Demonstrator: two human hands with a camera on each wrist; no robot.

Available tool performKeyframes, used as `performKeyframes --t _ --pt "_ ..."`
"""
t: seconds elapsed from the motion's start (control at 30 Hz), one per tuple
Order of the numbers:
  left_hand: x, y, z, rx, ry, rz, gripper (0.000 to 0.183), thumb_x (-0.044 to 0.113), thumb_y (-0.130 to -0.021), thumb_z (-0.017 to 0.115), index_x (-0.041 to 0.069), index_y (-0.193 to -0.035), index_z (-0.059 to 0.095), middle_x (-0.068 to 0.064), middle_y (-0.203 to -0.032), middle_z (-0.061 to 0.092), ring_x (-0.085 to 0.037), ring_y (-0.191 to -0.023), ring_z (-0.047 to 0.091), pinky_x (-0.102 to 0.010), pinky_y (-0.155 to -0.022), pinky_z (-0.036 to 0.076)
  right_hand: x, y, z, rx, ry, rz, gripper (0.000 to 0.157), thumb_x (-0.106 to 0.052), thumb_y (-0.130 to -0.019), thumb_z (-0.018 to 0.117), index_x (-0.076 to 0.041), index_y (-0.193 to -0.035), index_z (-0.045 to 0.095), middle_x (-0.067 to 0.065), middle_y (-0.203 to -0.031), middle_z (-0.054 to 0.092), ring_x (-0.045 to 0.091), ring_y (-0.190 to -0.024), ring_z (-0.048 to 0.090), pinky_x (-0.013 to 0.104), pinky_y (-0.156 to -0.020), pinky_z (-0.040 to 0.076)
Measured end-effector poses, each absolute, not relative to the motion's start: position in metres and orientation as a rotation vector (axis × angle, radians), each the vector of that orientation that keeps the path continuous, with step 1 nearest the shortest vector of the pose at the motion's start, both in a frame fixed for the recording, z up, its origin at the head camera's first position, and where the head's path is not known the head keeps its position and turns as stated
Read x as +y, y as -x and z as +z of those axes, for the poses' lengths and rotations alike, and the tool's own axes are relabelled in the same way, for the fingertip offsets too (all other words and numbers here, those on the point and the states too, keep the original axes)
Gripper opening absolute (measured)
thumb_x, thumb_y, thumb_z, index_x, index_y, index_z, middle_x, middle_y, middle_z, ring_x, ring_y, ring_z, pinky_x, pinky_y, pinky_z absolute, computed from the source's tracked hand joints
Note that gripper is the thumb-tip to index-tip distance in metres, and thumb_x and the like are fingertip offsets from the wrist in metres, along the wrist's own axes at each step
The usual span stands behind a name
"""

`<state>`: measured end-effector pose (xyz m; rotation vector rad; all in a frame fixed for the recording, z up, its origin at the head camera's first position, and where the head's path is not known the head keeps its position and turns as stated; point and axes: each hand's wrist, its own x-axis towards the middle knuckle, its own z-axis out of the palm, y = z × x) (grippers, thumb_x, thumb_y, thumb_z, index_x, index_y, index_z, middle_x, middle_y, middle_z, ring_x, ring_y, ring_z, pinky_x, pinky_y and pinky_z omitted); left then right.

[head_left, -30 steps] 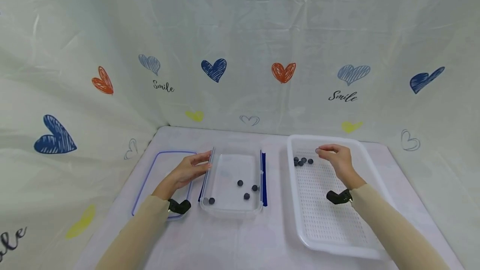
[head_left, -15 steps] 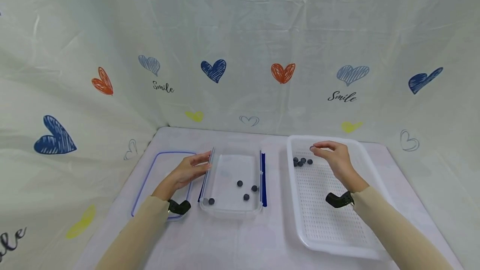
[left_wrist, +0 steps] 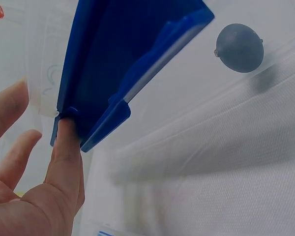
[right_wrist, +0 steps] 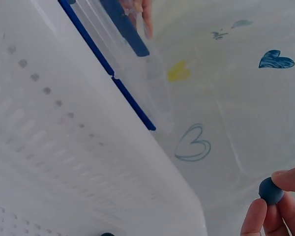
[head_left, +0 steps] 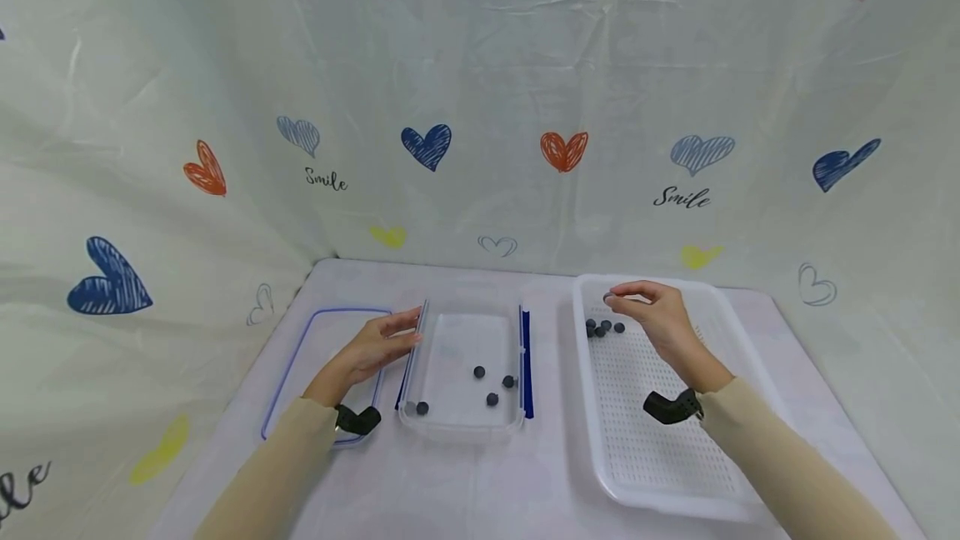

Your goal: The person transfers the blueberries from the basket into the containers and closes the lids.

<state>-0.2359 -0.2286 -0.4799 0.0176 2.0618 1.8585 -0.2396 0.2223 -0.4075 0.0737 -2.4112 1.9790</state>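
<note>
My right hand (head_left: 660, 319) is above the far left part of a white perforated basket (head_left: 645, 432). Between thumb and fingertips it pinches a small dark blue ball (right_wrist: 271, 191). Several similar dark balls (head_left: 606, 325) lie below in the basket's far left corner. My left hand (head_left: 371, 352) rests against the left side of a clear plastic box (head_left: 461, 340), its fingers fairly straight. In the left wrist view, a fingertip touches the box's blue latch flap (left_wrist: 108, 54), which hangs outward. Inside the box, several dark balls (head_left: 479, 372) lie spread over the floor.
A clear lid with a blue-edged rim (head_left: 296, 361) lies left of the box, partly under my left hand and wrist. Another blue flap (head_left: 528, 365) sticks out along the box's right side. Behind the table (head_left: 480, 490) hangs a heart-printed sheet (head_left: 495, 190).
My right hand has moved left over the basket with the pinched ball, towards its left rim. The left hand stays on the box. The head view has tilted up slightly.
</note>
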Motion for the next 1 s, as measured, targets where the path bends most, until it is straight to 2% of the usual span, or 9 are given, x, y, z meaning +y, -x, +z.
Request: performKeyframes --t 0.2,0.37,0.43,0.57,0.8,1.0 --pt "-0.228 0.234 -0.479 2.066 -0.031 1.857 0.067 0.016 -0.094 0.072 0.01 -0.153 0.041 -0.02 -0.155 0.036 -0.031 -0.133 0.046 -0.044 -0.111 0.038 0.209 0.237 -0.401 -2.354 -0.172 2.067 0.034 -0.006 -0.088 0.077 0.016 -0.111 0.065 0.0 -0.1 0.068 0.011 -0.087 0.069 0.023 -0.081 0.055" --pt "-0.229 0.235 -0.479 2.059 -0.034 1.864 0.067 0.016 -0.094 0.072 0.01 -0.153 0.041 -0.02 -0.154 0.036 -0.031 -0.134 0.045 -0.044 -0.11 0.038 0.201 0.237 -0.402 -2.303 -0.244 2.134 0.013 0.001 -0.087 0.075 0.005 -0.099 0.073 0.0 -0.096 0.07 0.01 -0.086 0.069 0.025 -0.081 0.056" --pt "-0.229 0.235 -0.479 2.055 -0.032 1.866 0.067 0.015 -0.094 0.072 0.01 -0.153 0.041 -0.02 -0.154 0.036 -0.03 -0.133 0.046 -0.044 -0.111 0.038 0.199 0.237 -0.403 -2.301 -0.252 2.139 0.01 0.003 -0.086 0.074 0.001 -0.096 0.075 0.0 -0.096 0.071 0.01 -0.085 0.069 0.026 -0.08 0.056" --pt "-0.228 0.235 -0.48 2.053 -0.032 1.865 0.065 0.012 -0.095 0.07 0.01 -0.153 0.041 -0.02 -0.154 0.036 -0.03 -0.133 0.046 -0.045 -0.111 0.038 0.193 0.237 -0.402 -2.327 -0.251 2.126 0.011 0.002 -0.085 0.076 0.002 -0.096 0.075 0.001 -0.097 0.071 0.01 -0.085 0.07 0.026 -0.08 0.057" --pt "-0.229 0.234 -0.48 2.055 -0.051 1.863 0.064 0.01 -0.097 0.067 0.01 -0.154 0.039 -0.021 -0.156 0.033 -0.032 -0.136 0.043 -0.046 -0.112 0.036 0.183 0.237 -0.402 -2.358 -0.267 2.13 0.016 -0.001 -0.086 0.077 0.006 -0.099 0.073 0.011 -0.102 0.07 0.012 -0.086 0.07 0.028 -0.082 0.057" --pt "-0.229 0.236 -0.481 2.054 -0.061 1.858 0.065 0.013 -0.096 0.069 0.01 -0.154 0.039 -0.02 -0.156 0.034 -0.032 -0.136 0.043 -0.045 -0.112 0.036 0.173 0.236 -0.403 -2.415 -0.29 2.096 0.025 -0.002 -0.086 0.077 0.012 -0.104 0.069 0.008 -0.099 0.07 0.013 -0.086 0.07 0.027 -0.082 0.057"
